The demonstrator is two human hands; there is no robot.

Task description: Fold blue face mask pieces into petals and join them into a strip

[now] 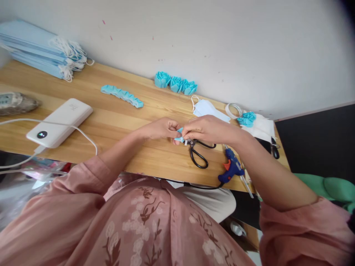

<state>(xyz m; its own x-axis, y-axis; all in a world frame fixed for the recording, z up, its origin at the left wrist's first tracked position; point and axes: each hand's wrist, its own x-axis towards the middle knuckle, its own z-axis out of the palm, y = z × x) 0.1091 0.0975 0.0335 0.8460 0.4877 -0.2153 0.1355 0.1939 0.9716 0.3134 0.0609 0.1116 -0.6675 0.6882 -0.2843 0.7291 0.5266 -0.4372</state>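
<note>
Over the table's front half, my left hand [165, 129] and my right hand [204, 128] meet, both with fingers pinched on a small folded blue piece [179, 139]. Its pointed tips stick out below the fingers; the rest is covered by them. Just under my right hand lies a pair of scissors [199, 157] with black handles, its blades partly hidden by the hands and the blue piece. A light blue face mask [210, 110] lies behind my right hand, partly covered by it. The blue glue gun [231, 166] with an orange trigger rests near my right forearm.
Three blue folded flowers [176, 84] stand by the wall, with a pleated blue strip [122, 96] to their left. A mask stack [39, 48] and white power bank [61, 123] with cable are at left. A tape roll [233, 110] and another blue flower [246, 119] sit at right.
</note>
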